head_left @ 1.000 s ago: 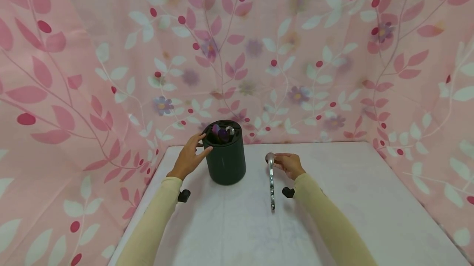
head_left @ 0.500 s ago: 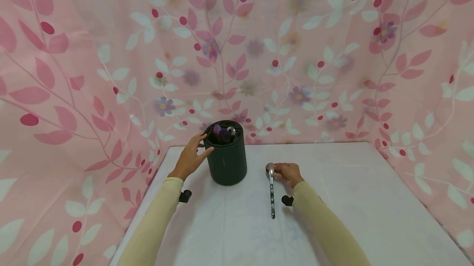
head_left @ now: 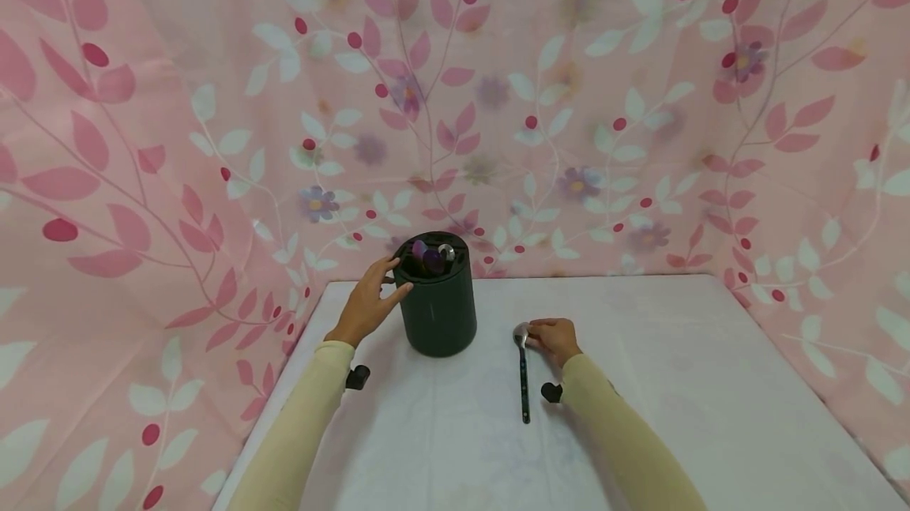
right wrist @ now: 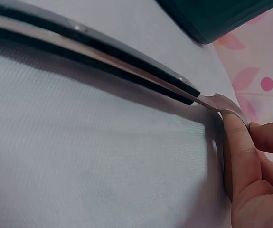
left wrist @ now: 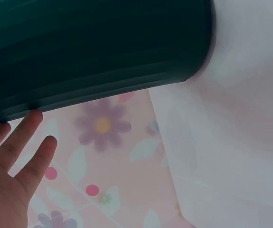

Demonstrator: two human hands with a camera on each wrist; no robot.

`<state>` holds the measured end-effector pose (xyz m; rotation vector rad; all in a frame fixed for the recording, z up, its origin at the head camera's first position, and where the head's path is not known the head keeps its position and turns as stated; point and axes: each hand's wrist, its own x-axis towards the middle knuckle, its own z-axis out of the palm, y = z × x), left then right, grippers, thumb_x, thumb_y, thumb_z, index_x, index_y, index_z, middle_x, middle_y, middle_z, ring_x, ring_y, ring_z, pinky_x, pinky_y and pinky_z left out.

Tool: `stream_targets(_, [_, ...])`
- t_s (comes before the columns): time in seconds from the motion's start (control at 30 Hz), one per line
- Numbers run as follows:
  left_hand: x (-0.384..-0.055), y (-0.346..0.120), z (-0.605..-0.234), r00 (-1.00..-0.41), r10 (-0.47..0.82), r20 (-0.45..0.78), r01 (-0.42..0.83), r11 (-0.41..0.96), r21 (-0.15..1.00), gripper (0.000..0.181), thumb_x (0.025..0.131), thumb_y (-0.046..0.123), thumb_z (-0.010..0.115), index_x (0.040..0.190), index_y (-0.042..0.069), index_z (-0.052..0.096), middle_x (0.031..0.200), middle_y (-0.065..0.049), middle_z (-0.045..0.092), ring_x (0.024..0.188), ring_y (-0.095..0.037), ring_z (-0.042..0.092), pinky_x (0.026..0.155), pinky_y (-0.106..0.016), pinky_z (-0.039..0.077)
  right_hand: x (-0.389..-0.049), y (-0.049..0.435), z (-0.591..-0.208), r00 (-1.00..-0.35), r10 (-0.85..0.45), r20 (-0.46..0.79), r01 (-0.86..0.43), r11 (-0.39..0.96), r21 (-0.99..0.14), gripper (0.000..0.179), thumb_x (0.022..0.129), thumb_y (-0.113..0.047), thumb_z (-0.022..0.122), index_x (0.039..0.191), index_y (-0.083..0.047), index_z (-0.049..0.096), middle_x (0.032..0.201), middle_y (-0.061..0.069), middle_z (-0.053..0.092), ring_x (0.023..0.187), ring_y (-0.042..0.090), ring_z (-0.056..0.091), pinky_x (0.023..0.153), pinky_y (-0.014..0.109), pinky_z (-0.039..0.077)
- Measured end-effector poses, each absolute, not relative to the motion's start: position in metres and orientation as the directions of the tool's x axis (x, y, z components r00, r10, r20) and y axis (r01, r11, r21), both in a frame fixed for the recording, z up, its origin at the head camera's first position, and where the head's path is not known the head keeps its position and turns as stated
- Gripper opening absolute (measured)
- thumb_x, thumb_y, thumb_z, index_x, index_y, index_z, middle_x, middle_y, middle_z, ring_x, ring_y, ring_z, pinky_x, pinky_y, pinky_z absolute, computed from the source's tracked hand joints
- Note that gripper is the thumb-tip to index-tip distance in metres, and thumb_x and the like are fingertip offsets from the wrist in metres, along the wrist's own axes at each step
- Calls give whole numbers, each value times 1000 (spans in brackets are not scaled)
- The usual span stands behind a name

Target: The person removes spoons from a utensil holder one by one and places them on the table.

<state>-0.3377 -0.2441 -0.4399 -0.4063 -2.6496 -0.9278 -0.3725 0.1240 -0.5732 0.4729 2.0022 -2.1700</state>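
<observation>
A spoon (head_left: pixel 524 385) with a dark, riveted handle lies lengthwise on the white cloth, its metal bowl away from me. My right hand (head_left: pixel 557 337) pinches the bowl end between thumb and fingers. In the right wrist view, the handle (right wrist: pixel 131 54) runs low along the cloth. To the left stands an upright dark green utensil holder (head_left: pixel 437 317). My left hand (head_left: pixel 364 306) is at its upper left side, fingers spread and fairly straight. In the left wrist view, fingertips of the left hand (left wrist: pixel 8 175) meet the holder's edge; the thumb is hidden there.
Purple rounded utensil ends (head_left: pixel 431 261) and a shiny metal one (head_left: pixel 446 252) show in the holder's slotted top. White cloth covers the table (head_left: pixel 640 416). A pink floral curtain (head_left: pixel 498 100) hangs close behind the table and at both sides.
My right hand has lowered the spoon toward me and down onto the cloth; its handle now looks darker. The left hand stays by the holder.
</observation>
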Motion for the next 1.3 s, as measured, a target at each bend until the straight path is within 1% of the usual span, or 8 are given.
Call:
stream_targets(0.17, [-337, -244, -439, -913, 162, 374, 359, 752, 553, 75, 90, 62, 56, 149, 19, 40, 155, -1, 32, 119, -25, 54, 100, -52, 44, -372, 124, -573, -948, 107, -300, 302, 0, -953, 28, 87, -2, 70, 112, 10, 66, 99, 17, 67, 71, 15, 67, 64, 25, 57])
stream_targets(0.33, [-337, -243, -441, -907, 169, 387, 373, 749, 548, 74, 91, 60, 56, 149, 18, 40, 155, -3, 33, 119, -26, 54, 100, -53, 44, -369, 134, -574, -973, 120, -198, 221, 226, -949, 24, 85, -9, 74, 103, 7, 69, 85, 13, 71, 66, 15, 67, 61, 25, 56])
stream_targets(0.4, [-337, -243, -442, -906, 171, 387, 376, 744, 552, 74, 91, 61, 56, 149, 18, 40, 154, -3, 33, 119, -26, 54, 99, -54, 44, -367, 140, -573, -978, 120, -169, 196, 271, -942, 22, 85, -8, 74, 100, 7, 69, 80, 13, 70, 63, 16, 68, 60, 26, 57])
stream_targets(0.47, [-337, -243, -443, -907, 174, 385, 378, 740, 557, 75, 90, 62, 55, 149, 18, 40, 154, -3, 33, 118, -26, 54, 99, -54, 44, -365, 147, -572, -980, 108, -167, 190, 256, -948, 21, 84, -5, 74, 100, 8, 68, 79, 15, 70, 61, 19, 69, 59, 29, 58])
stream_targets(0.6, [-337, -244, -443, -910, 171, 377, 372, 737, 564, 76, 90, 64, 55, 149, 19, 39, 155, -1, 32, 119, -25, 54, 99, -53, 44, -364, 161, -570, -976, 115, -186, 209, 232, -950, 22, 84, -3, 74, 101, 9, 67, 78, 13, 70, 61, 18, 69, 60, 30, 59])
stream_targets(0.9, [-338, -245, -438, -905, 180, 385, 381, 743, 550, 74, 91, 61, 55, 150, 19, 38, 155, 0, 32, 119, -24, 54, 99, -52, 45, -370, 182, -569, -973, 142, -180, 209, 225, -952, 23, 84, -4, 74, 101, 10, 66, 77, 13, 70, 62, 20, 69, 61, 31, 59])
stream_targets(1.13, [-340, -245, -439, -906, 180, 383, 381, 742, 552, 75, 91, 62, 55, 150, 19, 39, 155, -2, 32, 119, -25, 54, 99, -52, 45, -369, 183, -565, -976, 173, -132, 179, 299, -937, 23, 86, -10, 74, 100, 7, 69, 77, 13, 70, 61, 20, 69, 59, 29, 58])
stream_targets(1.3, [-340, -246, -441, -906, 181, 384, 383, 735, 559, 77, 90, 63, 55, 149, 18, 39, 154, -5, 33, 118, -26, 55, 98, -53, 45, -368, 171, -551, -986, 163, -43, 91, 297, -951, 24, 89, -14, 71, 104, 4, 70, 88, 15, 71, 70, 20, 70, 65, 30, 59])
